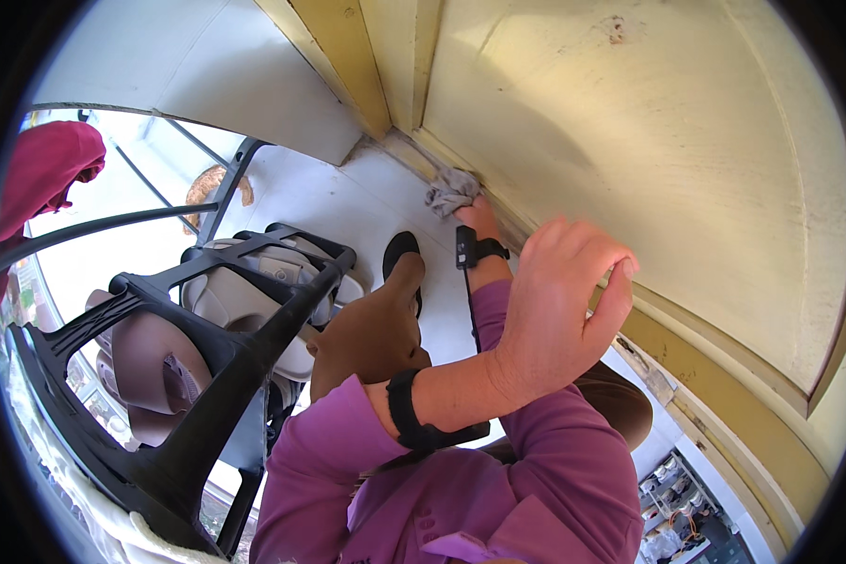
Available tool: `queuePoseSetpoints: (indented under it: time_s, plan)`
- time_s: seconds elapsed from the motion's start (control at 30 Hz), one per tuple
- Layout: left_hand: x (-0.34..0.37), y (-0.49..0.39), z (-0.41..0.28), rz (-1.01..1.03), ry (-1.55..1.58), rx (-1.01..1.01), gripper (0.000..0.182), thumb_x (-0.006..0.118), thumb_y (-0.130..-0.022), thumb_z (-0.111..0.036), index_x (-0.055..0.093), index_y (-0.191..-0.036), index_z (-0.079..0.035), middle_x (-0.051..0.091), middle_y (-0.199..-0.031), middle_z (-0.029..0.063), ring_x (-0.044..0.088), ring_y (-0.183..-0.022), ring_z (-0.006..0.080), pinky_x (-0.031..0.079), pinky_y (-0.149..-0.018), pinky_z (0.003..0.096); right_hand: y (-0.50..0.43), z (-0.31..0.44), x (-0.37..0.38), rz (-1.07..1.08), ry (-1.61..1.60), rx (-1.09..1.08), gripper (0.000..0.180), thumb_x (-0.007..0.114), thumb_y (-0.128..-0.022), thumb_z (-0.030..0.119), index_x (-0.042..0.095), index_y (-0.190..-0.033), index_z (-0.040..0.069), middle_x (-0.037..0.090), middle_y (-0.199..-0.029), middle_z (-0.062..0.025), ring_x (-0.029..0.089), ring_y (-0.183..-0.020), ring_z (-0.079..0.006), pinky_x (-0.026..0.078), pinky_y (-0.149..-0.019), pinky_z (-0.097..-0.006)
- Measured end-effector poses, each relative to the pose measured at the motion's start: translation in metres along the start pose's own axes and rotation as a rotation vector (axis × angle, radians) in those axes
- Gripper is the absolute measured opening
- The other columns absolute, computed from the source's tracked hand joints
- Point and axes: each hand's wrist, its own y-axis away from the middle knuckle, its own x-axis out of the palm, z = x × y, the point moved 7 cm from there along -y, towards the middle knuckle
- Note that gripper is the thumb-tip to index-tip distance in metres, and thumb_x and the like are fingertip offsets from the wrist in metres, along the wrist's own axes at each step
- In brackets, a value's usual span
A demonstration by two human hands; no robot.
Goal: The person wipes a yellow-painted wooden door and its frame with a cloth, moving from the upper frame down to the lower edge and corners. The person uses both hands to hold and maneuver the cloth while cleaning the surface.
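Observation:
My right hand [478, 211] reaches low to the foot of a pale yellow panelled door [641, 141]. It grips a crumpled grey cloth [452, 192], which lies against the door's bottom edge at the floor. Part of the fingers is hidden by the cloth. Nearer to the camera, my left hand [571, 303] is raised across the right forearm, its back towards me. Its fingers are bent, and the thumb comes close to the index finger with a gap between. Nothing shows in it; the palm is hidden. Both wrists wear black straps.
At the left stands a black plastic rack [233, 345] with pale clog-type shoes [229, 303] in it. Dark red fabric [49, 169] hangs beyond. A white panel [204, 77] adjoins the yellow frame [345, 56]. Shelves with various items [677, 493] show at lower right.

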Motion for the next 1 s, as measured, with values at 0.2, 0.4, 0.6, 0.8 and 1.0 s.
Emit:
queuePoseSetpoints:
  time_s: [0.2,0.4,0.6,0.8,1.0]
  plan:
    - [-0.02,-0.01,0.002,-0.055,0.023,0.005,0.008,0.056,-0.087,0.001,0.062,-0.092,-0.002,0.062,-0.088,0.0094,0.056,-0.08,0.0295,0.042,-0.077,0.0362,-0.065,0.057,0.093,0.16,-0.061,-0.129,0.046,0.069,-0.073,0.014,0.062,-0.116,-0.002,0.066,-0.112,-0.0249,0.062,-0.108,-0.039,0.049,-0.092,-0.0418]
    - [-0.006,-0.011,0.001,-0.092,0.027,0.032,0.006,0.059,-0.087,-0.002,0.062,-0.091,-0.003,0.062,-0.085,0.009,0.056,-0.079,0.0293,0.042,-0.077,0.0356,-0.039,0.015,0.051,0.119,0.038,-0.001,0.046,0.068,-0.074,0.014,0.062,-0.116,-0.002,0.066,-0.113,-0.0243,0.063,-0.109,-0.0381,0.049,-0.092,-0.0413]
    - [0.006,-0.009,0.005,-0.092,-0.001,0.018,0.004,0.06,-0.086,-0.005,0.062,-0.09,-0.005,0.061,-0.084,0.0084,0.055,-0.08,0.0302,0.041,-0.079,0.0388,0.073,-0.041,-0.068,-0.042,0.051,0.186,0.046,0.068,-0.074,0.014,0.063,-0.117,-0.001,0.067,-0.114,-0.0237,0.063,-0.109,-0.0372,0.048,-0.093,-0.0407]
    - [0.012,-0.007,0.004,-0.072,0.014,0.029,0.006,0.06,-0.085,-0.004,0.063,-0.09,-0.004,0.062,-0.084,0.0097,0.056,-0.081,0.0311,0.042,-0.079,0.0391,0.114,-0.012,-0.101,-0.121,-0.012,0.191,0.046,0.067,-0.075,0.014,0.063,-0.118,-0.001,0.067,-0.114,-0.023,0.063,-0.109,-0.0363,0.048,-0.093,-0.0402]
    - [0.007,-0.005,-0.005,-0.066,0.047,0.034,0.007,0.059,-0.083,-0.002,0.062,-0.09,-0.003,0.061,-0.084,0.0101,0.055,-0.079,0.0314,0.041,-0.078,0.0389,0.036,0.037,-0.023,0.008,-0.038,0.028,0.046,0.066,-0.076,0.014,0.063,-0.119,-0.001,0.067,-0.115,-0.0224,0.063,-0.109,-0.0354,0.048,-0.093,-0.0397]
